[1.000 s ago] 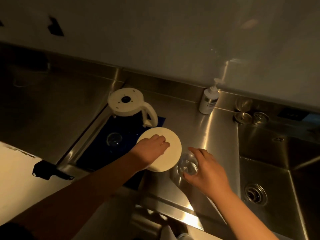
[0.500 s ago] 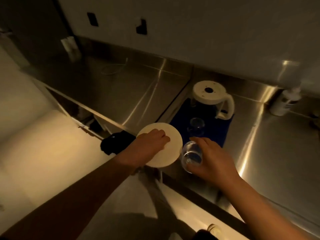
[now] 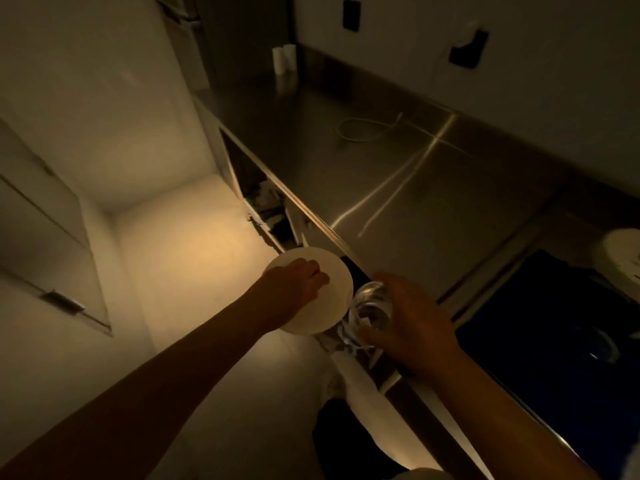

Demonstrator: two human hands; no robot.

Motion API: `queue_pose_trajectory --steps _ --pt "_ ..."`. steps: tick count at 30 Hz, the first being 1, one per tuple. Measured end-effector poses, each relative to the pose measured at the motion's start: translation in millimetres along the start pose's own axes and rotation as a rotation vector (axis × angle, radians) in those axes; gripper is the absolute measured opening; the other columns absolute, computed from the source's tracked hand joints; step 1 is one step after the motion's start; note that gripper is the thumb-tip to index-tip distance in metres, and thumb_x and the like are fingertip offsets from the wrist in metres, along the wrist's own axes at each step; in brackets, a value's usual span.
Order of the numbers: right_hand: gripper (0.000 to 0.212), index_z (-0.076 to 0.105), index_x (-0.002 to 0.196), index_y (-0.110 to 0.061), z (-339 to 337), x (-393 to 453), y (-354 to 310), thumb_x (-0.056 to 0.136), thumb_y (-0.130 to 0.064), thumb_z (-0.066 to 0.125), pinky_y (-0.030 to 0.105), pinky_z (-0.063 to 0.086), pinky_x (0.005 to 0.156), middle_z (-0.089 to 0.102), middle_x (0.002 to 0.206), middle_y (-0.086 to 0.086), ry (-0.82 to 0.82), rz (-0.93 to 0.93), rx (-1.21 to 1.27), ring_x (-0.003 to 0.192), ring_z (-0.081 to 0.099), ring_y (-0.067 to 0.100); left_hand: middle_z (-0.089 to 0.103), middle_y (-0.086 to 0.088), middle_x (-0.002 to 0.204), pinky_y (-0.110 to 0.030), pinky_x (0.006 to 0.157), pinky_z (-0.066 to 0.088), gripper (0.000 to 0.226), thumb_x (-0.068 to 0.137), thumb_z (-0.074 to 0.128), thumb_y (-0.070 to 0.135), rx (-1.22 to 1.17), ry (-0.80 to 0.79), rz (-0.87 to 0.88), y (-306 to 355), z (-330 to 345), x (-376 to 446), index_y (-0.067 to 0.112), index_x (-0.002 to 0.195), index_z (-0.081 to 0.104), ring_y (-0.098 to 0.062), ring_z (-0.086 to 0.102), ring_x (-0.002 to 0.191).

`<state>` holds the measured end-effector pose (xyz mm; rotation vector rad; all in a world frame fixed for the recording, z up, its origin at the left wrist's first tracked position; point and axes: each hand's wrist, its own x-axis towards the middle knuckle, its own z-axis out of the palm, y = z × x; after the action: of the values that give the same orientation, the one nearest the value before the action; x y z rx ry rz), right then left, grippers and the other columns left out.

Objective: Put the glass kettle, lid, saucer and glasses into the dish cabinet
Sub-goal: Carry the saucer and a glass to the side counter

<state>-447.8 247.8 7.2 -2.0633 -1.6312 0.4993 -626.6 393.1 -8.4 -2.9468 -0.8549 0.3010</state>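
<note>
My left hand (image 3: 294, 292) grips a round white saucer (image 3: 337, 289) from above, held in the air past the counter's front edge. Right beside it, my right hand (image 3: 412, 327) is closed around a clear drinking glass (image 3: 372, 308). At the far right edge sits the kettle with its white lid (image 3: 623, 254), cut off by the frame. A second clear glass (image 3: 599, 344) stands faintly on the dark blue mat (image 3: 554, 306).
A steel counter (image 3: 398, 161) runs back to the wall with a thin cable (image 3: 363, 129) lying on it. Below its front edge an open space (image 3: 266, 199) holds dim items. White cabinet fronts (image 3: 52, 237) stand at the left, pale floor between. Wall outlets (image 3: 467, 50) are at the back.
My view has swung left, away from the sink and mat. Both hands have carried the saucer and the glass off the counter, out over its front edge.
</note>
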Motion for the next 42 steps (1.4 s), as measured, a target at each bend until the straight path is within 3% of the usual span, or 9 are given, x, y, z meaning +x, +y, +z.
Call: queue_pose_trajectory --steps 4,9,14,19,25,31,38,42 --pt "0.080 0.039 0.136 -0.030 11.2 100.4 -6.8 0.068 -0.052 0.076 0.028 0.043 0.095 0.049 0.130 -0.009 -0.083 -0.019 0.039 0.114 0.048 0.009 0.035 -0.002 0.144 -0.043 0.100 0.041 0.068 0.085 0.066 0.030 -0.014 -0.040 -0.068 -73.2 2.6 51.1 0.023 0.143 0.031 -0.023 0.036 0.130" --pt "0.077 0.039 0.132 -0.034 19.2 227.6 -23.7 0.068 -0.054 0.076 0.020 0.040 0.083 0.047 0.121 -0.017 -0.066 -0.057 0.041 0.103 0.044 0.001 0.036 -0.003 0.144 -0.045 0.097 0.044 0.071 0.082 0.070 0.027 0.015 -0.098 -0.134 -168.9 -7.1 121.1 0.022 0.142 0.032 -0.025 0.039 0.129" --pt "0.070 0.050 0.128 -0.024 33.4 335.9 -39.6 0.067 -0.042 0.080 0.028 0.049 0.086 0.057 0.119 -0.011 -0.027 -0.132 0.063 0.110 0.054 0.010 0.037 -0.004 0.143 -0.042 0.093 0.047 0.073 0.081 0.071 0.026 0.009 -0.109 -0.183 -255.5 -8.0 173.6 0.021 0.142 0.031 -0.024 0.040 0.127" --pt "0.080 0.041 0.135 -0.028 59.6 439.3 -63.8 0.067 -0.044 0.080 0.028 0.046 0.088 0.054 0.127 -0.009 -0.043 -0.110 0.044 0.114 0.050 0.012 0.036 -0.005 0.142 -0.040 0.090 0.048 0.077 0.079 0.072 0.025 -0.007 -0.124 -0.203 -345.8 -0.3 224.4 0.019 0.143 0.029 -0.025 0.040 0.126" --pt "0.084 0.037 0.138 -0.029 107.6 564.4 -103.3 0.067 -0.046 0.079 0.035 0.048 0.091 0.050 0.133 -0.006 -0.009 -0.030 0.047 0.117 0.049 0.014 0.039 -0.005 0.139 -0.038 0.087 0.049 0.080 0.075 0.076 0.025 0.005 -0.100 -0.134 -475.5 11.7 287.2 0.019 0.141 0.032 -0.024 0.041 0.122" --pt "0.082 0.037 0.133 -0.033 138.8 683.1 -142.8 0.064 -0.043 0.081 0.030 0.049 0.083 0.050 0.130 -0.008 0.094 0.071 0.072 0.113 0.049 0.014 0.042 -0.007 0.135 -0.037 0.084 0.051 0.074 0.076 0.075 0.023 0.003 -0.043 -0.020 -603.2 1.7 355.3 0.016 0.138 0.036 -0.025 0.043 0.119" --pt "0.083 0.036 0.134 -0.033 160.0 812.4 -156.1 0.064 -0.041 0.081 0.026 0.045 0.084 0.047 0.131 -0.007 0.140 0.110 0.022 0.116 0.044 0.014 0.042 -0.007 0.137 -0.037 0.097 0.047 0.069 0.080 0.072 0.022 0.028 -0.042 0.045 -709.2 4.1 445.1 0.015 0.139 0.037 -0.024 0.043 0.122" --pt "0.082 0.037 0.132 -0.032 169.1 887.5 -152.7 0.064 -0.041 0.081 0.031 0.050 0.085 0.048 0.130 -0.007 0.159 0.127 0.028 0.116 0.045 0.014 0.042 -0.007 0.137 -0.037 0.097 0.048 0.069 0.080 0.072 0.020 0.026 -0.058 0.057 -761.8 6.5 494.9 0.014 0.139 0.037 -0.025 0.043 0.122"
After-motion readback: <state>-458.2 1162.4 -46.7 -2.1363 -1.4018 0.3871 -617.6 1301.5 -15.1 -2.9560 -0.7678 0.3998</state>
